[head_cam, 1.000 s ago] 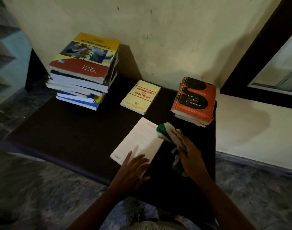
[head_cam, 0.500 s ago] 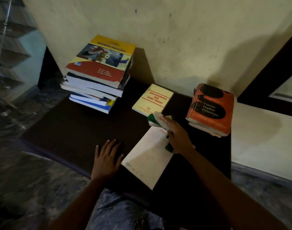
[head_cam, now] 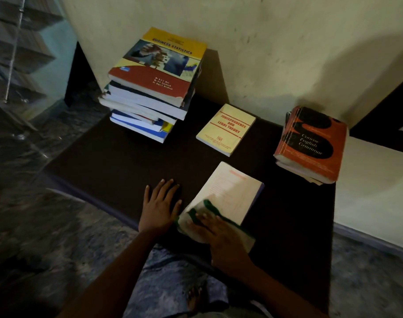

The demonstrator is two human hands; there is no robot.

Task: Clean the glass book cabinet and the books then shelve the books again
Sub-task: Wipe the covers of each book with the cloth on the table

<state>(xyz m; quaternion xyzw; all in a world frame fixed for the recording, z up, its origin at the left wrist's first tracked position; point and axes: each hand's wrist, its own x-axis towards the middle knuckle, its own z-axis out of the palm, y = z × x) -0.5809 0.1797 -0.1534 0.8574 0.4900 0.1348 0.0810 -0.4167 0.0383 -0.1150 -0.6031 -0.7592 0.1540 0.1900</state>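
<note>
A pale book (head_cam: 232,191) lies flat on the dark table (head_cam: 118,161) in front of me. My right hand (head_cam: 221,237) presses a white and green cloth (head_cam: 196,216) flat on the book's near end, fingers straight. My left hand (head_cam: 160,205) rests flat on the table just left of the book, fingers spread. A tall stack of books (head_cam: 154,88) topped by a Business Statistics book stands at the back left. A yellow Jurisprudence book (head_cam: 225,129) lies in the middle. An orange grammar book (head_cam: 310,143) tops a short pile at the right.
A cream wall (head_cam: 264,53) runs behind the table. A glass panel with shelves behind it (head_cam: 19,53) stands at the far left. A dark frame (head_cam: 384,115) is at the right edge. Grey mottled floor (head_cam: 47,237) surrounds the table.
My right hand has drawn the cloth from the far end of the pale book down to its near end. My left hand stays flat on the table beside the book.
</note>
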